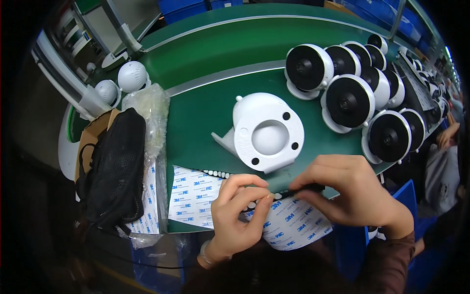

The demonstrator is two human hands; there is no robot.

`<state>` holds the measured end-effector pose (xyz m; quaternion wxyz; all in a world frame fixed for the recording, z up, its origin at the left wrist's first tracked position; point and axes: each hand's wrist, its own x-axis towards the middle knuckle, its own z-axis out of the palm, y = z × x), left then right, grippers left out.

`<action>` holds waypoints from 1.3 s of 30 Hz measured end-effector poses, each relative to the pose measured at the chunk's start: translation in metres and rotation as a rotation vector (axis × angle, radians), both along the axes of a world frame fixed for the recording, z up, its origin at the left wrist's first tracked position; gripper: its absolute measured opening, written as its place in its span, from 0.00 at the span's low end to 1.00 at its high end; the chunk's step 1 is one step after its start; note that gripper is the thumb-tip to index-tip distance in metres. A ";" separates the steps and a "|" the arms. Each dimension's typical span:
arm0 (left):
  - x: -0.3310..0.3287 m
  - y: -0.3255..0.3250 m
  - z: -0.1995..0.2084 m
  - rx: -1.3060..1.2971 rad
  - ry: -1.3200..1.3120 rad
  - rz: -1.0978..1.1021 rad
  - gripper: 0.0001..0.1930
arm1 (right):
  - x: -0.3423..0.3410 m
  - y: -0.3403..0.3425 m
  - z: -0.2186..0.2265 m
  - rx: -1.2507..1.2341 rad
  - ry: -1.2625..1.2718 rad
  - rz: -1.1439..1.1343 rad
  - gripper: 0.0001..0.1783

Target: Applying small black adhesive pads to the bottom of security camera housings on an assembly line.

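Note:
My left hand (240, 215) and my right hand (347, 191) are close together near the front edge of the bench. Between their fingertips runs a narrow black strip with white round dots (278, 196), and both hands pinch it. White backing paper with blue print (296, 228) hangs below the strip, and another part of such paper (193, 193) lies left of my left hand. Just beyond my hands rests a white camera housing (240, 132) with its round base turned up toward me. Three black round pads sit on the base's ring, around a central hollow.
Several white cameras with black round fronts (347, 103) stand at the right of the green bench (196, 117). A black mesh bag (117, 171) in a cardboard box and clear plastic wrap (152, 110) lie at left. Two white housings (132, 77) stand behind them. A blue bin (406, 196) is at lower right.

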<state>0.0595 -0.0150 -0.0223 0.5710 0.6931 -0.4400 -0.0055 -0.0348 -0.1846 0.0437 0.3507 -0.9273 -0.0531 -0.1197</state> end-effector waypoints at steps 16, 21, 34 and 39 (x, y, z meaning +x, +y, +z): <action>-0.007 -0.024 -0.010 -0.044 -0.038 0.058 0.01 | -0.001 0.004 -0.062 -0.319 -0.567 -0.166 0.08; -0.007 -0.015 -0.008 -0.021 -0.008 0.074 0.02 | 0.000 0.015 -0.067 -0.363 -0.639 -0.183 0.07; -0.004 -0.014 -0.004 -0.022 0.055 -0.013 0.04 | -0.013 0.006 -0.042 -0.030 -0.381 -0.125 0.11; 0.000 -0.010 -0.004 0.011 -0.051 -0.052 0.03 | -0.010 0.008 -0.038 -0.050 -0.297 -0.128 0.12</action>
